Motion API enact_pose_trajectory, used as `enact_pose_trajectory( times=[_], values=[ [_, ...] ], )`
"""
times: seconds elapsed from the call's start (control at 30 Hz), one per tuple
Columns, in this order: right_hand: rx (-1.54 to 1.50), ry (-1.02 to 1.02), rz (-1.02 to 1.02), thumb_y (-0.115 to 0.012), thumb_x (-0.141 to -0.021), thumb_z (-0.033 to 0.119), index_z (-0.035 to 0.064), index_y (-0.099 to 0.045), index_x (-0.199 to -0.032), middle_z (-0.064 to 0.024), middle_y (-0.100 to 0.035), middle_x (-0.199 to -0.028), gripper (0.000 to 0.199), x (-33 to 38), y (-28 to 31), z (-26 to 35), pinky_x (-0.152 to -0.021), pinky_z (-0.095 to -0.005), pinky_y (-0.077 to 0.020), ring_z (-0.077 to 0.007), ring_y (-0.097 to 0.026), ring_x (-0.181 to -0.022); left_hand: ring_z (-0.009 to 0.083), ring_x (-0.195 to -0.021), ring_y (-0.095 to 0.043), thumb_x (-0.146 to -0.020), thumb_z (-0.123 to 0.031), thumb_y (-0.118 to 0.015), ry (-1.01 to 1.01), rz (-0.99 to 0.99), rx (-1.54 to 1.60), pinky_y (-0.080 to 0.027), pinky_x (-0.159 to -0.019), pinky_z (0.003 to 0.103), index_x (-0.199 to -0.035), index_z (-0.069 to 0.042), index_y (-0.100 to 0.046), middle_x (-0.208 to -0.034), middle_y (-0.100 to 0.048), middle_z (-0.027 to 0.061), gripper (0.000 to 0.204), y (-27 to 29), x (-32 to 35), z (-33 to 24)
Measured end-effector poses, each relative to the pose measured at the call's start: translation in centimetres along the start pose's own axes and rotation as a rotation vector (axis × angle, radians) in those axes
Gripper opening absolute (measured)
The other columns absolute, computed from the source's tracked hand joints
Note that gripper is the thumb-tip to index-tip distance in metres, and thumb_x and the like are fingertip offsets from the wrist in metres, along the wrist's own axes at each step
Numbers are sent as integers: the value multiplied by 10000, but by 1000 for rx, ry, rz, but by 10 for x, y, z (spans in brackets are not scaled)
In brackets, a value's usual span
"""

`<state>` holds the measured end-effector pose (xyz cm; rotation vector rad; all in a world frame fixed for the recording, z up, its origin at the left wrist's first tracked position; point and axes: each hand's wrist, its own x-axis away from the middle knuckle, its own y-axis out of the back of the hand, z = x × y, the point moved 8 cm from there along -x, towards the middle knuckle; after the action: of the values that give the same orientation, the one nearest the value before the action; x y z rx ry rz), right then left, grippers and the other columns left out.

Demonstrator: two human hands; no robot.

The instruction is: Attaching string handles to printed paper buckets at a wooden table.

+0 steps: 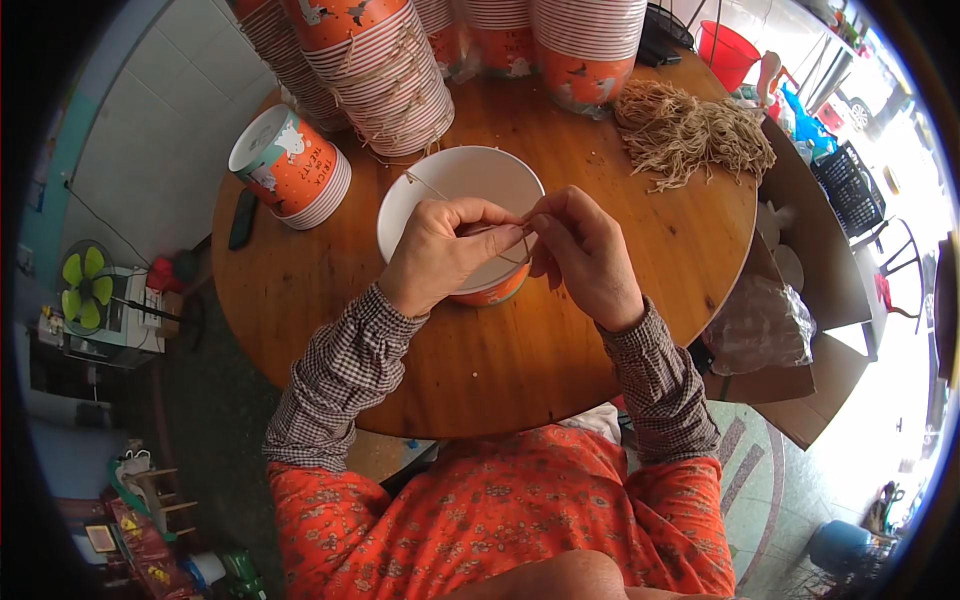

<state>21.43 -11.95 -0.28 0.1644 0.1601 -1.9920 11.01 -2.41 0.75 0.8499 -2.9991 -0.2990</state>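
Both hands over the bucket (432, 192), which sits upright on the round wooden table (330, 290), near the middle, just in front of me. White inside, orange print on the outer wall, visible at the bottom edge under my hands.

Left hand (440, 250): fingers curled in, thumb and forefinger pinched shut on a thin tan string (432, 186). Palm side rests over the near rim of the bucket.

Right hand (585, 255): also pinched, fingertips closed on the same string right where the two hands meet, above the rim's right side. Fingertips of both hands touching or almost; can't tell which.

String runs from the pinch point back left across the bucket's opening to the far rim. A short loop hangs down just under the pinch, against the bucket wall. Can't tell how it's fixed to the rim.

Around:
- Loose pile of cut strings (690, 130) on the table, up right, well apart from my hands.
- Short stack of the same buckets lying tilted on its side (290, 165), left of the working bucket, near but apart.
- Tall stacks of buckets (385, 70) at the far edge of the table, some with strings already hanging off them.
- Dark flat phone (242, 218) at the table's left edge.
- Cardboard box (810, 270) off the right side of the table, clear plastic bag (765, 325) lying in it.
- Red pail (728, 52) on the floor beyond the table.
- Small fan (85, 285) on the floor, far left.
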Motion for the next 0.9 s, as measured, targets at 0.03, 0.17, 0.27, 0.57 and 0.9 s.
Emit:
enact_pose_trajectory(
  times=[0.03,0.17,0.27,0.57,0.9],
  values=[
    [-8,-19,9,-528,-948,51,-5,-550,-964,-31,-606,-751,63,0,-1,0,-510,-215,-459,-67,-576,-627,73,-806,-633,-891,-99,-661,-55,-2,-52,-510,-737,210,-958,26,-691,-877,-705,40,145,2,1,-5],
    [3,75,-21,-508,-963,70,13,-567,-955,-20,-623,-751,83,-3,0,2,-464,-182,-425,-47,-568,-592,83,-791,-638,-907,-103,-627,-134,-12,-99,-508,-721,229,-960,37,-684,-859,-709,52,160,3,4,-12],
    [86,88,-13,-521,-957,71,17,-574,-951,-15,-634,-781,76,-3,0,7,-478,-182,-426,-41,-565,-601,79,-790,-633,-903,-89,-620,-169,-9,-167,-507,-718,230,-956,41,-680,-864,-709,58,152,5,6,-13],
    [102,111,-92,-586,-907,44,-10,-574,-932,-48,-605,-737,61,-6,2,1,-582,-243,-473,-92,-573,-633,233,-751,-642,-828,18,-629,-513,-81,-704,-495,-685,293,-905,0,-664,-825,-656,97,86,-11,24,-40],
    [313,268,-141,-610,-868,39,13,-602,-881,-59,-626,-777,30,-6,2,27,-586,-270,-461,-131,-564,-646,221,-657,-606,-808,44,-631,-737,-215,-801,-480,-595,318,-910,-5,-654,-712,-617,85,115,-20,42,-51]
  ],
)
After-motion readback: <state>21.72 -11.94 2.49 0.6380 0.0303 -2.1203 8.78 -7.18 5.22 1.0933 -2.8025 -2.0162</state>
